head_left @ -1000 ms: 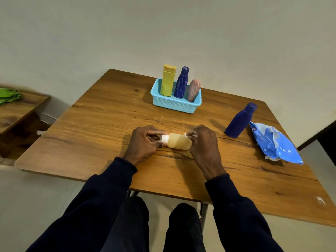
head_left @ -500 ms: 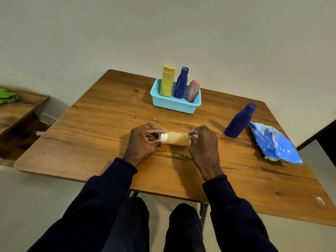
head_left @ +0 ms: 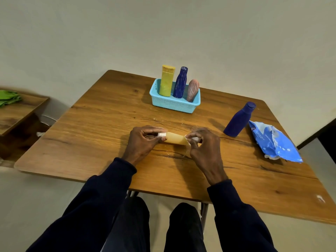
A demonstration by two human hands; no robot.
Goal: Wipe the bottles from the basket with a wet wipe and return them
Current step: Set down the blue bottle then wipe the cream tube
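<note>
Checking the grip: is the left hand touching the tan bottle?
Touching. The head view shows the left hand pinching the tan bottle at its capped end.

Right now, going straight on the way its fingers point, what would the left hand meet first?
Past the tan bottle it grips, probably the right hand pinching the wet wipe, though depth is unclear.

Open tabletop at centre left allows passage; basket at upper centre, lone blue bottle and wipe packet at right stand in the way
</note>
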